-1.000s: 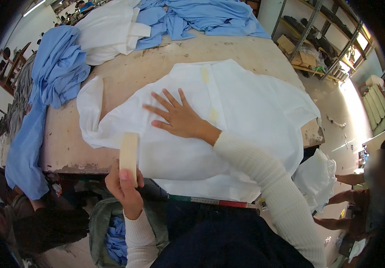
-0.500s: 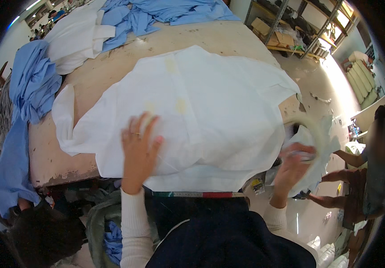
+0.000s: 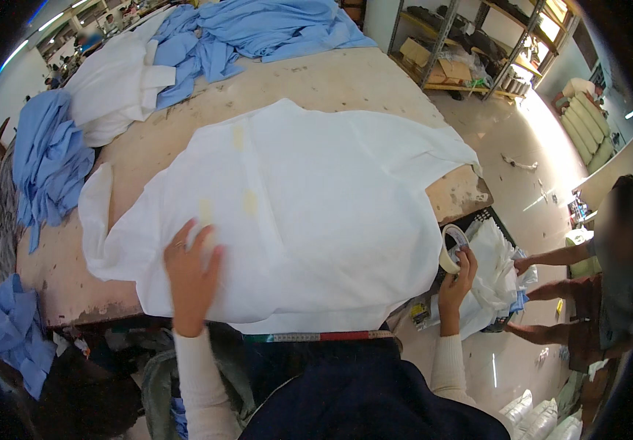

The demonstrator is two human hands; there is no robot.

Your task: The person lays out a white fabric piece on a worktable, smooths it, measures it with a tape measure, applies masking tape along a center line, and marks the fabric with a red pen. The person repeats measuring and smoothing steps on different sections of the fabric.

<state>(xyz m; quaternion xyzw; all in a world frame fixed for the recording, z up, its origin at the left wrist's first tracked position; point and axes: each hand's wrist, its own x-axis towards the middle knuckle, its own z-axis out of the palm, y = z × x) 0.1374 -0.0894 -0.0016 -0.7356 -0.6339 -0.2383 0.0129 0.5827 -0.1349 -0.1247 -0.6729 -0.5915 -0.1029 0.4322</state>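
Observation:
A white shirt (image 3: 316,213) lies spread on the table, with pale yellow tape pieces (image 3: 250,203) stuck on its left half. My left hand (image 3: 193,275) is over the shirt's lower left part, fingers spread and slightly blurred, close to one of those pieces. At the shirt's right edge, my right hand (image 3: 457,286) grips a roll of masking tape (image 3: 447,262) by its rim. A measuring tape (image 3: 316,336) runs along the table's near edge below the shirt's hem.
Blue cloth (image 3: 279,29) and white garments (image 3: 111,88) are heaped at the table's (image 3: 316,73) far and left sides. Right of the table, a person (image 3: 617,271) reaches toward a dark crate with white plastic (image 3: 485,271). Metal shelving (image 3: 434,59) stands behind. More blue cloth (image 3: 15,330) is at lower left.
The view has shifted, placing the shirt lower and further left. My right hand's tape roll is nearer the shirt and sharper. At left, the blue cloth's hanging end has come away from the pile.

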